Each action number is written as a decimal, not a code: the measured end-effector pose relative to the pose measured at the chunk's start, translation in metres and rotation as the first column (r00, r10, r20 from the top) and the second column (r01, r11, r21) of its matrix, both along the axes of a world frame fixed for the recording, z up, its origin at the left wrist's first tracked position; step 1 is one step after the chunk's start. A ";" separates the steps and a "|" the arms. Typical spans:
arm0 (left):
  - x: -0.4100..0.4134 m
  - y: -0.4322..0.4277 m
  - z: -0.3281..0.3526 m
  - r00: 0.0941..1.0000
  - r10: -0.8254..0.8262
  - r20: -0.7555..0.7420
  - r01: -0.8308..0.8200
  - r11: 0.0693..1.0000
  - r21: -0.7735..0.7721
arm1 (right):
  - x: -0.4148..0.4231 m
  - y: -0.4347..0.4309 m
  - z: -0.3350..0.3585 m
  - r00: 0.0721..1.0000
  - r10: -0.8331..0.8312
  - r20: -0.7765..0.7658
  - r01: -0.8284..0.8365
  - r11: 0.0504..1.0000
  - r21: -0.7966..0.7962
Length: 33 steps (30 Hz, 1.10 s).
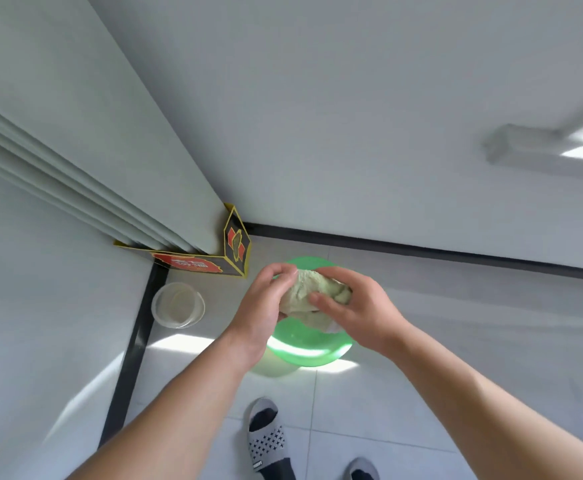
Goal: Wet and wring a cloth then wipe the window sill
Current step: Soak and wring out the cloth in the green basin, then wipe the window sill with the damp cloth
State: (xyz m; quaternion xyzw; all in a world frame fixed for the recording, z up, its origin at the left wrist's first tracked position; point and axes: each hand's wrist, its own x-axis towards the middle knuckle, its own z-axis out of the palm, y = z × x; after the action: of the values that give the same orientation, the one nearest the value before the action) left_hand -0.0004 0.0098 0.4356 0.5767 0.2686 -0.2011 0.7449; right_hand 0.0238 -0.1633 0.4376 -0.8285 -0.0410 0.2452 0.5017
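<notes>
A pale yellow-green cloth (pixel 309 292) is bunched up between both my hands, held above a green plastic basin (pixel 309 344) that stands on the tiled floor. My left hand (pixel 264 306) grips the cloth's left end, fingers curled over it. My right hand (pixel 355 308) clasps the right end, thumb across the front. The basin's far rim shows behind the cloth, and its inside is mostly hidden by my hands. At the upper right, a white ledge (pixel 525 147) that may be the window sill juts from the wall.
A clear plastic tub (pixel 178 305) stands on the floor left of the basin. A black, red and yellow cardboard box (pixel 229 251) sits in the wall corner. White walls rise behind and to the left. My feet in grey slippers (pixel 265 434) stand near the basin.
</notes>
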 end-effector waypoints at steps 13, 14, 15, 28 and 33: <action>0.060 -0.163 0.147 0.885 -0.379 0.270 0.309 0.913 0.268 | 0.009 -0.162 0.180 0.908 -0.406 0.103 0.409 0.913 -0.010; 0.068 -0.183 0.152 0.870 -0.403 0.283 0.328 0.903 0.278 | 0.016 -0.181 0.188 0.899 -0.420 0.128 0.426 0.904 -0.029; 0.076 -0.203 0.156 0.854 -0.428 0.295 0.349 0.893 0.285 | 0.024 -0.202 0.194 0.890 -0.429 0.151 0.441 0.896 -0.050; 0.204 -0.447 0.159 0.915 -0.270 0.300 0.131 0.902 0.412 | 0.199 -0.428 0.177 0.904 -0.392 0.171 0.395 0.918 0.013; 0.249 -0.480 0.151 0.941 -0.171 0.293 0.021 0.891 0.453 | 0.261 -0.458 0.154 0.939 -0.266 0.218 0.283 0.958 -0.050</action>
State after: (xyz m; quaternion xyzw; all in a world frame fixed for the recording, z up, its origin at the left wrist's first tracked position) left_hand 0.2481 -0.4698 0.5862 0.7689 0.1515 -0.0740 0.6167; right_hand 0.2852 -0.6218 0.5921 -0.8669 0.0325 0.0861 0.4900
